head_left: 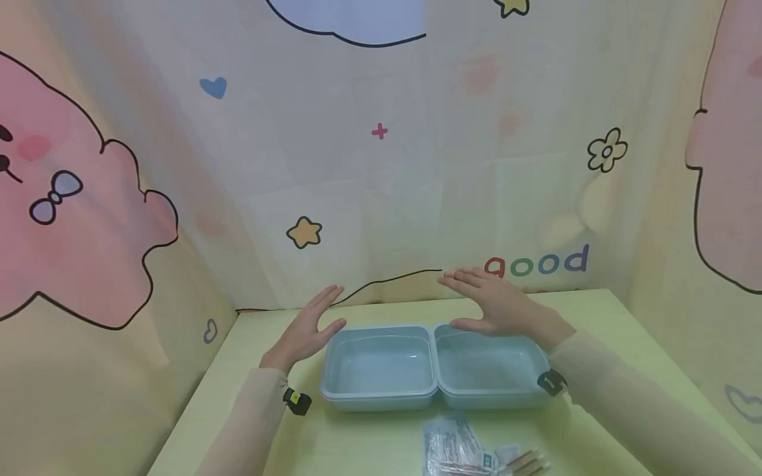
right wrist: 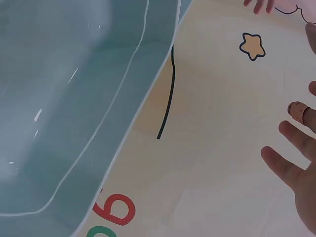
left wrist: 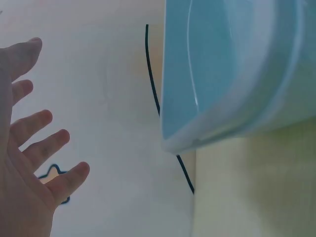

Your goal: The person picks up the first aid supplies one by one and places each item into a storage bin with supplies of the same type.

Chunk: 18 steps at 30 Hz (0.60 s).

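Two light-blue plastic bins stand side by side, the left bin (head_left: pixel 383 400) and the right bin (head_left: pixel 497 399); their visible insides hold nothing. My left hand (head_left: pixel 302 336) hovers near the left bin's outer left side, fingers straight and spread, holding nothing. Over the back of the right bin is my right hand (head_left: pixel 506 305), also with straight fingers and nothing in it, partly covering the rim. The left wrist view shows the hand (left wrist: pixel 29 163) apart from the bin's wall (left wrist: pixel 222 113). A brownish band (right wrist: pixel 297 111) wraps one right finger.
In front of the bins lie clear plastic packets (head_left: pixel 449 446) and several thin brown sticks (head_left: pixel 526 464), cut off by the lower frame edge. The pale yellow table (head_left: pixel 351 446) meets a printed cloth backdrop (head_left: pixel 381 198) behind and at both sides.
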{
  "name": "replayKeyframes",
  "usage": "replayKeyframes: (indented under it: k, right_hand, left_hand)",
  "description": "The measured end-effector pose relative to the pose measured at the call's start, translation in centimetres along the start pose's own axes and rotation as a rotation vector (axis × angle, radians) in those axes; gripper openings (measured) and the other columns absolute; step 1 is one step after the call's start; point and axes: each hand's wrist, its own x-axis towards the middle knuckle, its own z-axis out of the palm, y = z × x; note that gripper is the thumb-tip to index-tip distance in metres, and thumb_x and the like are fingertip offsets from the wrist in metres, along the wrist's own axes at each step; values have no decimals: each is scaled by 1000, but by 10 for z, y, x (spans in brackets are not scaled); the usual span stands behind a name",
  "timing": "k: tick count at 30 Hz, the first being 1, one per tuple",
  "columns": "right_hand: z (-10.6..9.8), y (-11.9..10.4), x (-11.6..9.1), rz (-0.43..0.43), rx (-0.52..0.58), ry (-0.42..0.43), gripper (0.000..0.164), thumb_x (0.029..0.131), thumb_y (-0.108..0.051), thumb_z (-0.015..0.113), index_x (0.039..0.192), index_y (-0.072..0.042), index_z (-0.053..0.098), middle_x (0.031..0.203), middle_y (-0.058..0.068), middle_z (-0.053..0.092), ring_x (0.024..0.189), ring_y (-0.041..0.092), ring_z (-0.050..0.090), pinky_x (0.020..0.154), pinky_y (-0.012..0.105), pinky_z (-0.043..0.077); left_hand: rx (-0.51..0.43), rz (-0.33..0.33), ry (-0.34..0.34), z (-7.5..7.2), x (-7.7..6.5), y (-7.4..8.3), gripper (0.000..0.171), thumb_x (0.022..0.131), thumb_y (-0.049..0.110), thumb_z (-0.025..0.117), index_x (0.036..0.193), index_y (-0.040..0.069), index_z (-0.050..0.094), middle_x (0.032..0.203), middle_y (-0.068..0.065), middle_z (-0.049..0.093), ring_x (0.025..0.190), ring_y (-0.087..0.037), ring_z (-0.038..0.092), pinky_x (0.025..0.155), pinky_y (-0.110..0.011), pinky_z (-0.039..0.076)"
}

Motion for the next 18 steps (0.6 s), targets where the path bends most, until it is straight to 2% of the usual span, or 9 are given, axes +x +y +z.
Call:
replayKeyframes:
  k: [6,11,18]
  right_hand:
    - [2,-2,-4,7,57,2,69,84,-47,71,144,-21,48,133,0,60,121,23,56,94,46,52]
    - [7,-4,-9,-2,85,26,65,84,-43,73,141,-20,52,130,-1,62,118,20,58,92,43,54]
    - [10,-6,-13,-49,98,87,62,82,-39,74,136,-16,56,125,2,65,115,21,60,92,42,54]
  left_hand:
    - [-11,-64,28,7,-13,-17,63,95,42,58,151,24,36,160,-4,27,145,-34,28,108,-68,29]
    - [-31,-90,50,13,-24,-31,62,94,44,59,149,24,39,160,-6,27,145,-37,28,107,-70,29]
    - [-110,-101,83,25,-37,-48,61,93,44,60,148,22,42,158,-12,28,142,-39,32,102,-56,45]
